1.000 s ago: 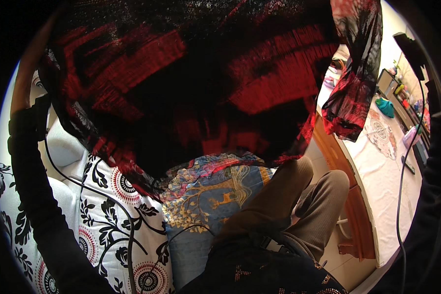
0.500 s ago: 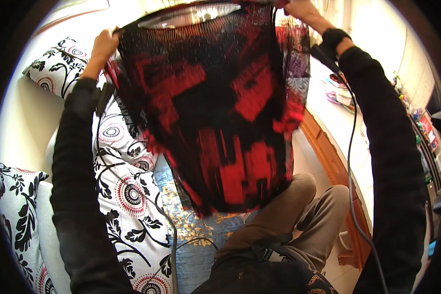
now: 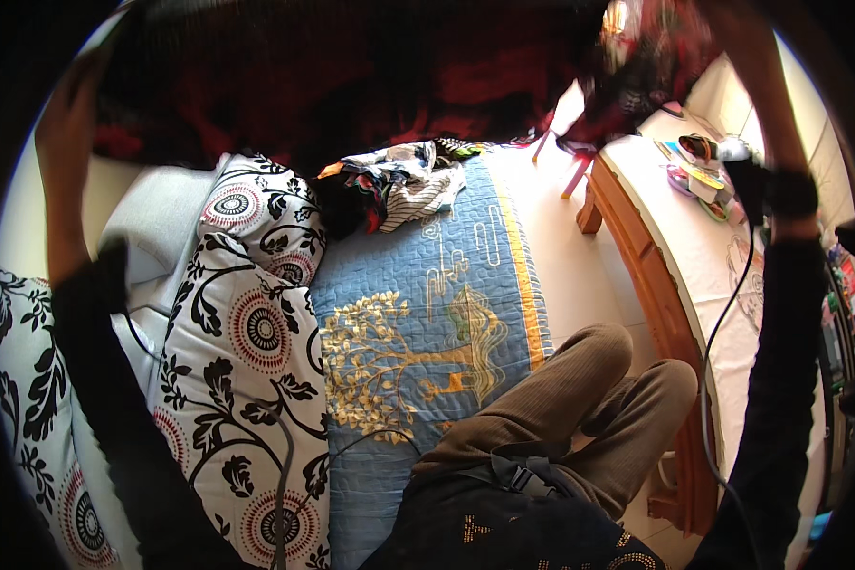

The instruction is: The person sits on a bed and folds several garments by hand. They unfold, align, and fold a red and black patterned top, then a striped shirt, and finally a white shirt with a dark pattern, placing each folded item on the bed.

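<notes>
A sheer black top with red patches [image 3: 342, 76] is stretched across the upper part of the view, raised high and blurred, its upper part cut off. My left hand [image 3: 69, 119] grips its left side, the fingers dim and smeared. At the upper right, my right hand [image 3: 746, 43] holds the other side, and its fingers are partly lost in shadow. A loose lower piece of the top hangs below the right hand, over the table's far end.
Crumpled clothes [image 3: 413, 185] lie at the far end of a blue quilted cover [image 3: 418, 313]. Patterned cushions [image 3: 247, 332] line the left. On the right stands a wooden-edged table [image 3: 651, 275] with a white cloth and several small items [image 3: 703, 180]. Cables run along both arms.
Both hands have moved outward and the top has gone up, spreading wider toward the upper edge. The crumpled clothes and more of the blue cover now show beneath it.
</notes>
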